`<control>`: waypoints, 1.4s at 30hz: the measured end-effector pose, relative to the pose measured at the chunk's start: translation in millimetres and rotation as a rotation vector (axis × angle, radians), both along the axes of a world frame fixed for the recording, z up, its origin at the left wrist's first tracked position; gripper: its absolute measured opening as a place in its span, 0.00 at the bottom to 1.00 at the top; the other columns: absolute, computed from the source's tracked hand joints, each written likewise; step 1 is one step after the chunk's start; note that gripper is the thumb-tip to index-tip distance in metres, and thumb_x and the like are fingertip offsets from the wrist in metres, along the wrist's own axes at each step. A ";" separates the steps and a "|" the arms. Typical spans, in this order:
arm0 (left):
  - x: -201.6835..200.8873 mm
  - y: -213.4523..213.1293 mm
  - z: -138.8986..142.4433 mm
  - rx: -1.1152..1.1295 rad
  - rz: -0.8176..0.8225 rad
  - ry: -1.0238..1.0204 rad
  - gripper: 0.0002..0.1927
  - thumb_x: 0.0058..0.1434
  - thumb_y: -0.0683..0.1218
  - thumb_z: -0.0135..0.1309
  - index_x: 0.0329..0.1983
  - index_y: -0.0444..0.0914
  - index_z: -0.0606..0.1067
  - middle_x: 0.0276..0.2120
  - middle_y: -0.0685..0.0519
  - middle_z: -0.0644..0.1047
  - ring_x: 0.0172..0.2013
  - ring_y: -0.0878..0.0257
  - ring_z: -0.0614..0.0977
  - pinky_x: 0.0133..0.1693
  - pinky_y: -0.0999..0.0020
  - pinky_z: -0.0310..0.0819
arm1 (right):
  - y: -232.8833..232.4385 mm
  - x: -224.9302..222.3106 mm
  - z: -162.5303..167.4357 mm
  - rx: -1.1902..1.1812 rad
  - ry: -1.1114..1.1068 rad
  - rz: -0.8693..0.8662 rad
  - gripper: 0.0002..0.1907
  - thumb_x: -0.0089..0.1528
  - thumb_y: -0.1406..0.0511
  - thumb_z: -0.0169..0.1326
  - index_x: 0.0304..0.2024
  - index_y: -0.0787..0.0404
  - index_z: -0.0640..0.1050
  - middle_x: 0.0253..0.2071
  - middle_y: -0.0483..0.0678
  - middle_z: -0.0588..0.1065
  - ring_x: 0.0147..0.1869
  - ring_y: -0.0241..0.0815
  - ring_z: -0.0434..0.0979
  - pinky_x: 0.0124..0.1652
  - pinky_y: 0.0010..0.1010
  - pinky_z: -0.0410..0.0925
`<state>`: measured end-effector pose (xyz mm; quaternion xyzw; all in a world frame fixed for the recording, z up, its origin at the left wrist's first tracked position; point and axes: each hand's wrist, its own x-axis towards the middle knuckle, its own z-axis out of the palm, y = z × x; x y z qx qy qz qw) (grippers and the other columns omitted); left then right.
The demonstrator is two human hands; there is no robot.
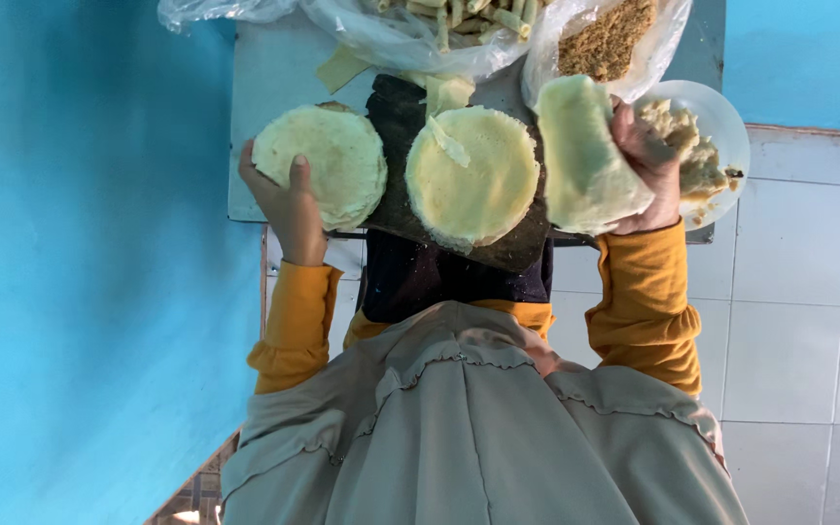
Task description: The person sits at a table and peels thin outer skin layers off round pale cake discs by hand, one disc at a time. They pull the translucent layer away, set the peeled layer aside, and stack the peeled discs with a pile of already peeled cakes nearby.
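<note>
Pale yellow-green round crepe sheet [585, 156], thin and limp, hangs curled over the right hand [648, 160]. The fingers are closed round its far edge, so it is lifted clear of the table and droops in front of the white round plate [726, 122]. The left hand [289, 199] is spread wide, thumb up, cupping the near edge of a second round stack of the same pale sheets [323, 160] at the table's front left.

Judged from this, the step in hand is taking one sheet off and holding it in the palm, while the other hand steadies a stack. Any move with the sheet calls for a light, open grip, since it looks soft enough to tear or fold on itself. The left-hand stack also needs support underneath because it sits close to the table edge.

Between the hands lies a third pale round stack [473, 175] on a dark board [396, 117] whose near edge overhangs the grey table [274, 78]. The plate holds crumbly beige filling [682, 146] and juts past the table's right edge. Behind are two clear plastic bags, one of rolled pale sticks [420, 29] and one of brown crumbs [605, 39].

Room is tight. The tabletop is nearly covered, a blue wall [70, 243] stands to the left, and the only open space is over the white tiled floor [799, 292] to the right.
</note>
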<state>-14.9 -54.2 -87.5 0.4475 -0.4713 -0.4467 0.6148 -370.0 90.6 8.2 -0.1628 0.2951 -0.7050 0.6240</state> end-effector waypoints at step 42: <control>-130.2 99.2 136.1 -0.251 -0.689 -0.208 0.07 0.74 0.43 0.58 0.52 0.38 0.76 0.44 0.52 0.80 0.41 0.67 0.84 0.44 0.76 0.83 | 48.0 12.2 6.7 -0.041 0.413 -0.029 0.07 0.65 0.75 0.61 0.46 0.68 0.79 0.41 0.48 0.79 0.43 0.36 0.78 0.45 0.26 0.70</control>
